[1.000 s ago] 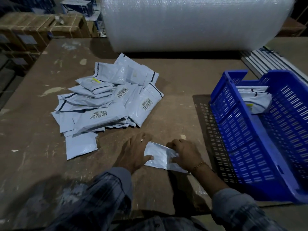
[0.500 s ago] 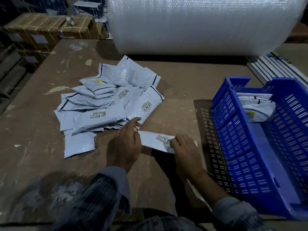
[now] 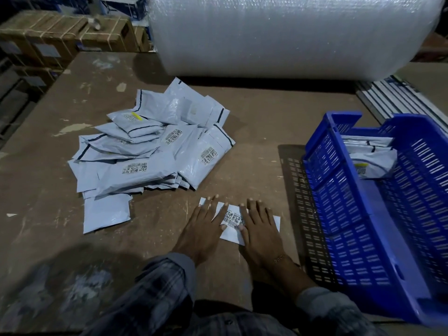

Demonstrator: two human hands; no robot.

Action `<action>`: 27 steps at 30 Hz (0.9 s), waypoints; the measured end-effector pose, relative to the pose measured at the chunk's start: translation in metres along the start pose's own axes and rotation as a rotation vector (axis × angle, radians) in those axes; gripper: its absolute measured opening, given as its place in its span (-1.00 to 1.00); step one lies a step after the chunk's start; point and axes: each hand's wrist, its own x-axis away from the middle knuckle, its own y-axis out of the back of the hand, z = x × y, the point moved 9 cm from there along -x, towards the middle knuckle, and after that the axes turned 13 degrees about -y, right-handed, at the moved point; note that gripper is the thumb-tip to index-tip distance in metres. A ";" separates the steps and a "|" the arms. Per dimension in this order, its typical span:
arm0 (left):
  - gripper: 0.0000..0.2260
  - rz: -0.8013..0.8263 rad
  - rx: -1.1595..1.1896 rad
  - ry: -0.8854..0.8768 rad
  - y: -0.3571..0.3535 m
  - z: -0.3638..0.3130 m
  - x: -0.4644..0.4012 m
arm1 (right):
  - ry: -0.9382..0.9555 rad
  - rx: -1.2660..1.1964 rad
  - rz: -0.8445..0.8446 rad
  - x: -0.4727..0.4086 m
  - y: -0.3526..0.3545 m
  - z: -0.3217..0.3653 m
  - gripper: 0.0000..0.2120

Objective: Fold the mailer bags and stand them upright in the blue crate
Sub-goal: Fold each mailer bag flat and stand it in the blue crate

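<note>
Item count, head view:

- Hands: two, left (image 3: 202,229) and right (image 3: 260,229).
- Mailer bag under the hands (image 3: 231,220): one.
- Blue crate (image 3: 344,214): one.
- Bags in the crate (image 3: 371,158): about three visible.
- Loose pile of bags (image 3: 150,156): over a dozen; exact number cannot be told.
- Bubble-wrap roll (image 3: 278,32): one.

Both hands lie flat, fingers spread, on a white mailer bag (image 3: 234,220) on the brown worktop (image 3: 254,132). The left hand (image 3: 201,229) covers the bag's left end and the right hand (image 3: 260,230) its right part, with the barcode label showing between them. A loose pile of mailer bags (image 3: 150,154) lies farther back to the left. The blue crate (image 3: 339,200) stands tilted at the right, with a few bags (image 3: 373,161) leaning at its far end. A big roll of bubble wrap (image 3: 278,32) lies across the back.
</note>
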 end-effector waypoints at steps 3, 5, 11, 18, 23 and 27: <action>-0.43 0.015 -0.030 -0.045 -0.003 -0.006 0.005 | -0.019 0.056 0.018 -0.007 -0.018 -0.005 -0.39; -0.43 0.029 -0.046 -0.078 -0.005 -0.009 0.007 | -0.030 0.045 0.008 -0.011 -0.016 -0.004 -0.39; -0.43 0.053 0.022 0.033 0.001 -0.003 0.000 | 0.010 -0.008 -0.018 0.011 -0.020 0.003 -0.42; -0.43 0.081 0.026 -0.089 -0.002 -0.008 0.004 | 0.011 0.014 0.034 0.006 -0.020 0.003 -0.42; -0.31 0.086 0.138 0.108 -0.007 0.001 0.015 | 0.032 0.043 0.015 -0.008 0.006 0.005 -0.41; -0.13 0.053 0.203 0.330 -0.009 0.010 0.022 | -0.084 -0.047 0.125 -0.020 0.015 -0.001 -0.28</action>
